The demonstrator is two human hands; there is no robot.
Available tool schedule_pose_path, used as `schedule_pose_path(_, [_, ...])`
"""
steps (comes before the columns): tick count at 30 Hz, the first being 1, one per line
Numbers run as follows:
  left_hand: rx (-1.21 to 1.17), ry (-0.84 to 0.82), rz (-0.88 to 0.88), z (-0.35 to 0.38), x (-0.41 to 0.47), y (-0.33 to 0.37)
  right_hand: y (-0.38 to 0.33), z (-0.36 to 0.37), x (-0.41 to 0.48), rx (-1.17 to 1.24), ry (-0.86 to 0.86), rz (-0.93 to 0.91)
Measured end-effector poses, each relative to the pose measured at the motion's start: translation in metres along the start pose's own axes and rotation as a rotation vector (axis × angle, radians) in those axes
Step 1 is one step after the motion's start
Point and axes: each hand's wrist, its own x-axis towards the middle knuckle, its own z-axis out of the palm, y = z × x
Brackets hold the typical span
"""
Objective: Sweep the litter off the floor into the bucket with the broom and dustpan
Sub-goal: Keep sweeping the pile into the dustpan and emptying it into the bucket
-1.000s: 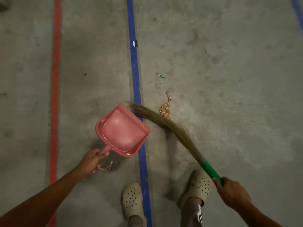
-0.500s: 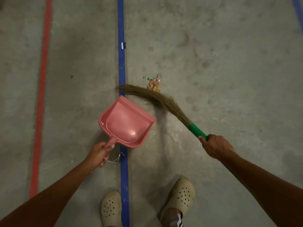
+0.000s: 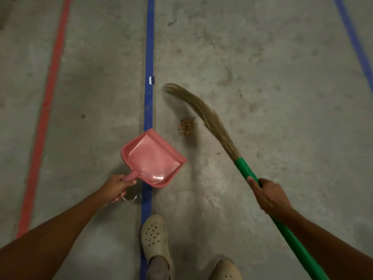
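The litter (image 3: pixel 187 126) lies on the floor (image 3: pixel 282 87) between the dustpan (image 3: pixel 152 158), near it on the left, and the broom (image 3: pixel 210 118), just beside it on the right. The dustpan overlaps the line (image 3: pixel 149 47). The broom's tip curves left beyond the litter, and two shoes (image 3: pixel 154 237) stand behind both.

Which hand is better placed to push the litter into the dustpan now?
The right hand. It grips the broom, and the litter lies between its bristles and the dustpan, which the left hand only holds.
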Motion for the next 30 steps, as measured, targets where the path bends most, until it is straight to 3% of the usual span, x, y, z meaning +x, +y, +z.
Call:
schedule_pose_path(6, [0.066, -0.046, -0.015, -0.013, 0.095, 0.020, -0.024, 0.034, 0.077, -0.025, 0.043, 0.134])
schedule_pose_path(12, [0.079, -0.070, 0.055, -0.003, 0.148, 0.056, -0.030, 0.088, 0.065, -0.115, 0.070, 0.118])
schedule_pose_path(20, [0.093, -0.075, 0.022, 0.008, 0.163, 0.067, -0.023, 0.104, 0.036, -0.176, 0.031, -0.040])
schedule_pose_path(26, [0.062, -0.052, 0.035, 0.010, 0.160, 0.046, -0.029, 0.081, 0.054, -0.089, 0.122, 0.003])
schedule_pose_path(30, [0.062, -0.054, 0.027, 0.000, 0.153, 0.034, -0.045, 0.065, 0.084, -0.083, 0.096, 0.062])
